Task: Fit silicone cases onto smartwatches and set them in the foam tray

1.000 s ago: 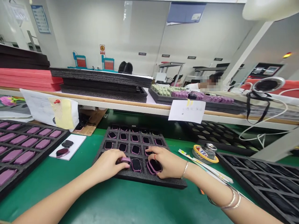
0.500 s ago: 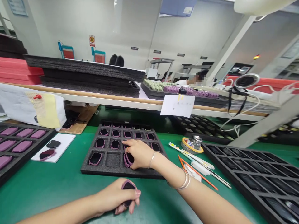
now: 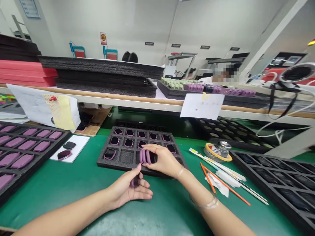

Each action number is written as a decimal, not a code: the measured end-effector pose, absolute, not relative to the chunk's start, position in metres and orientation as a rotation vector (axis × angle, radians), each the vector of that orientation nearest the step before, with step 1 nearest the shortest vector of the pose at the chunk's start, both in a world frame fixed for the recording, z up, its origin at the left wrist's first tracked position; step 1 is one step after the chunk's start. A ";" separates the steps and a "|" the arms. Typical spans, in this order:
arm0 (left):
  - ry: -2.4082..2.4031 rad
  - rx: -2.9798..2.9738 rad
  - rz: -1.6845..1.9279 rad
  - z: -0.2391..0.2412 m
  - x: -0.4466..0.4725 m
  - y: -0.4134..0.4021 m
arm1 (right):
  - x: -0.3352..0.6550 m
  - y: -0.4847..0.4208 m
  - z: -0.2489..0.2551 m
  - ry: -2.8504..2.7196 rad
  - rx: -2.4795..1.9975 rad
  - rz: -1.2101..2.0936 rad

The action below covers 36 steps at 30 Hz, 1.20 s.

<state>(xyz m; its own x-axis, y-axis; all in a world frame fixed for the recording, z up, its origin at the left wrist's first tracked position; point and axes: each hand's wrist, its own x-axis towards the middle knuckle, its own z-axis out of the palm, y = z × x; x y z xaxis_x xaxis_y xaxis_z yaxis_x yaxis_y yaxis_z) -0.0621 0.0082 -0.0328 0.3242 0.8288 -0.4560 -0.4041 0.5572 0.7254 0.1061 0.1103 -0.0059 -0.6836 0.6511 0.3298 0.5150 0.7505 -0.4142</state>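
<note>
My right hand (image 3: 165, 160) is closed on several purple-framed watch cases (image 3: 145, 156) lined up side by side, just above the front of a black foam tray (image 3: 110, 164). My left hand (image 3: 120, 188), lower and nearer to me, pinches one dark-screened purple watch case (image 3: 135, 182) under its thumb, palm turned up and other fingers stretched out. Watch cases such as this one (image 3: 109, 153) sit screen up in the tray's pockets. One front pocket (image 3: 126, 158) shows bare foam; my right hand hides the pockets beside it.
At left, a foam tray (image 3: 64, 136) holds purple cases; two watch pieces lie on a white pad (image 3: 82, 143). On the right are a tape roll (image 3: 227, 157), orange sticks (image 3: 228, 186), white sticks and another dark tray (image 3: 246, 167). A shelf (image 3: 123, 101) crosses behind, where a person sits.
My right hand has lifted the watch cases out of the tray's front row and drawn them toward my left hand. My left hand has turned palm up, its fingers opening outward. The view has shifted right.
</note>
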 end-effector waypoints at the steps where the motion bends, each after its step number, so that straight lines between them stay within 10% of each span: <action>1: 0.904 0.486 0.861 -0.031 -0.062 0.007 | 0.110 0.102 -0.007 -2.422 -0.894 0.418; 36: 0.852 1.048 0.931 -0.011 -0.060 -0.013 | 0.104 0.026 -0.040 -1.940 -0.543 0.892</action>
<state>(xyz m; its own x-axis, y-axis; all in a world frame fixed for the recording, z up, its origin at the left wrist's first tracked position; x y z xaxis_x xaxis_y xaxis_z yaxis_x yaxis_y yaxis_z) -0.0604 -0.0134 -0.0107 0.3674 0.9209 -0.1306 -0.2114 0.2194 0.9524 0.1042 0.0257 -0.0402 -0.4941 0.6718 0.5518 0.0186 0.6427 -0.7659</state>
